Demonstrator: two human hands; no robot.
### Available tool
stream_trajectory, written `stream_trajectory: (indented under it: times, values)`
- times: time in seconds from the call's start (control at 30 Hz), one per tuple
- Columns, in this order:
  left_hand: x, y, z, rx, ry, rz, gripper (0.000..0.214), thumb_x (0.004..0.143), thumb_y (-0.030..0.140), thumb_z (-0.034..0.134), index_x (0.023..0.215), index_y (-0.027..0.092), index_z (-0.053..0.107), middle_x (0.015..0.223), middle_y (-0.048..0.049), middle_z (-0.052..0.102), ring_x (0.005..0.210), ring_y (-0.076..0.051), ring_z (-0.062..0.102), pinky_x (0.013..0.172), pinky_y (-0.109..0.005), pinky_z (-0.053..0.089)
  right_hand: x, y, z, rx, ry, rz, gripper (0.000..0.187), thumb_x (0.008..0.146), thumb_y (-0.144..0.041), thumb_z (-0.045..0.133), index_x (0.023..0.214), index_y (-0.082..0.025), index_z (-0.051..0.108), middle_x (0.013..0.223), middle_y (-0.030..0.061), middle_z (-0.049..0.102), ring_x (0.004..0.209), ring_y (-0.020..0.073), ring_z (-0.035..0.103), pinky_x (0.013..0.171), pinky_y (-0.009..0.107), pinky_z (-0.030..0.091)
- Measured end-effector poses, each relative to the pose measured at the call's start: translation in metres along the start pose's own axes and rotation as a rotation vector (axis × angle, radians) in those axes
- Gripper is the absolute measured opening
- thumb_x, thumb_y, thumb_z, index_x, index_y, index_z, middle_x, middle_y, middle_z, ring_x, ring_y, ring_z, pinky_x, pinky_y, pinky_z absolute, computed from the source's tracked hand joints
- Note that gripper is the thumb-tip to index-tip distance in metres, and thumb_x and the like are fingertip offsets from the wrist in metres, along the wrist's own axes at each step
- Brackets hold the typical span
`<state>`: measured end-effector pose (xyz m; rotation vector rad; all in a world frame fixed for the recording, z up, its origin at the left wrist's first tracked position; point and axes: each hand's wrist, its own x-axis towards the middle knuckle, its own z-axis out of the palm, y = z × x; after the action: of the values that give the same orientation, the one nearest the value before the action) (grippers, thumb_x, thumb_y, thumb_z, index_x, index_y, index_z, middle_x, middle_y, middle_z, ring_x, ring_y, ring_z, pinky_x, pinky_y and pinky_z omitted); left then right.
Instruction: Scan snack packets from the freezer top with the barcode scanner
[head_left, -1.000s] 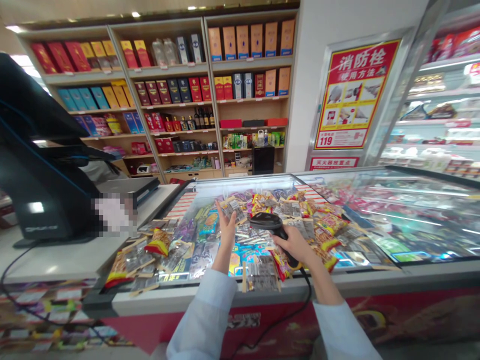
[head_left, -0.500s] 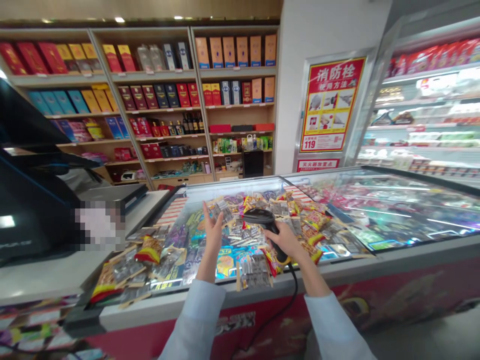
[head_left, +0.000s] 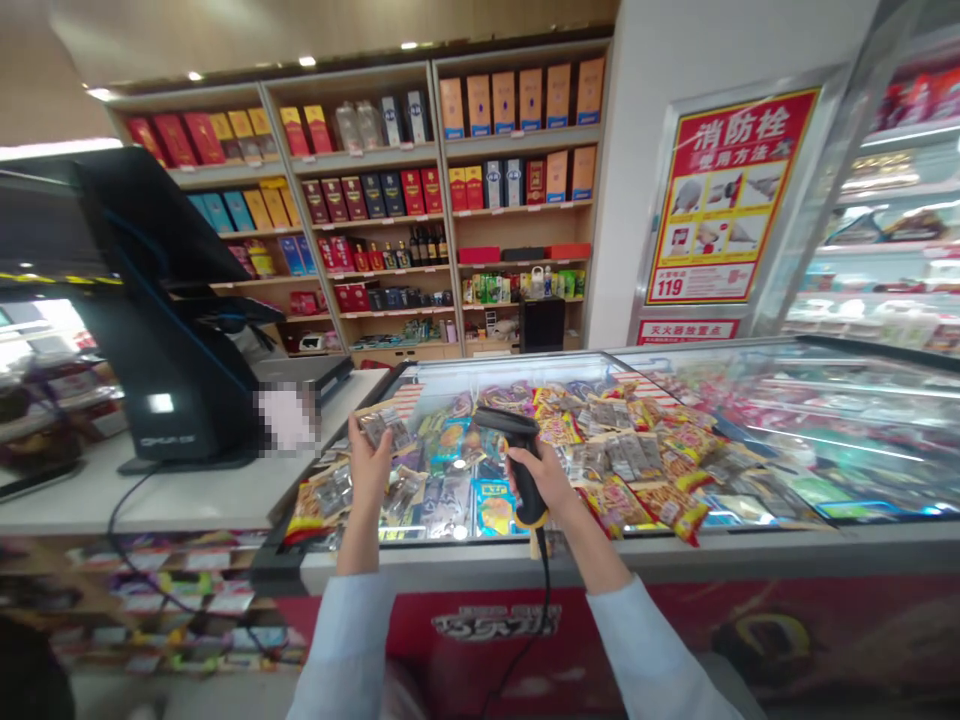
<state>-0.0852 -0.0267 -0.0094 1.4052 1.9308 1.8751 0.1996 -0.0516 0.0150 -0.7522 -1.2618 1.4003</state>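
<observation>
My left hand point(head_left: 370, 470) has a flat snack packet point(head_left: 388, 430), clear with dark grey contents, between its thumb and fingers. It is over the left end of a glass-topped chest freezer point(head_left: 450, 553), above a small pile of similar packets. Wrapped round the handle of a black barcode scanner point(head_left: 527, 478) is my right hand point(head_left: 551, 478). The scanner's head points left, towards the packet, with a gap between them. Its cable hangs down over the freezer's front. Yellow-and-red snack bags point(head_left: 679, 500) and more clear packets point(head_left: 626, 455) lie on the glass right of the scanner.
To the left stands a counter point(head_left: 202, 500) bearing a black checkout terminal point(head_left: 172, 360). Shelves of boxed goods point(head_left: 360, 195) line the back wall. A red fire-hydrant poster point(head_left: 731, 200) hangs beside a lit refrigerated shelf point(head_left: 892, 250).
My view has swung left, bringing more of the counter and terminal into sight. My left hand has moved left with the packet, and the scanner in my right hand has shifted left over the freezer.
</observation>
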Motion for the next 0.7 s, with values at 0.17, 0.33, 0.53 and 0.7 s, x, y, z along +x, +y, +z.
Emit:
stream_trajectory:
  times: [0.17,0.33,0.53,0.7]
  values:
    - [0.016,-0.018,-0.052,0.146,0.107,-0.058,0.063,0.085,0.035,0.057,0.144,0.018,0.040,0.135,-0.0102,0.058,0.123,-0.024,0.055,0.106,-0.035,0.042,0.008,0.035,0.041,0.150,0.003,0.103,0.022,0.065,-0.038,0.067,0.068,-0.017,0.060,0.049,-0.0016,0.058,0.035,0.0118,0.051,0.033,0.022,0.041]
    - [0.008,-0.037,-0.065,0.492,0.150,-0.036,0.048,0.090,0.032,0.045,0.134,0.014,0.054,0.137,-0.0140,0.055,0.126,-0.027,0.052,0.108,-0.040,0.038,0.009,0.076,0.063,0.296,0.045,0.130,0.026,0.064,-0.039,0.068,0.071,-0.016,0.060,0.051,-0.0016,0.059,0.035,0.0110,0.050,0.032,0.022,0.040]
    - [-0.003,-0.052,-0.043,0.791,0.098,-0.040,0.042,0.094,0.033,0.038,0.130,0.023,0.058,0.140,-0.0116,0.052,0.131,-0.033,0.042,0.106,-0.064,0.028,0.009,0.102,0.064,0.311,0.089,0.187,0.025,0.063,-0.039,0.070,0.064,-0.016,0.059,0.048,-0.0013,0.057,0.034,0.0112,0.049,0.032,0.022,0.040]
    - [0.007,-0.050,-0.030,0.812,0.026,-0.080,0.040,0.095,0.035,0.036,0.129,0.031,0.057,0.143,-0.0073,0.050,0.131,-0.032,0.042,0.103,-0.071,0.023,0.012,0.107,0.062,0.306,0.118,0.256,0.024,0.064,-0.039,0.067,0.061,-0.017,0.059,0.046,-0.0008,0.057,0.033,0.0112,0.048,0.033,0.022,0.040]
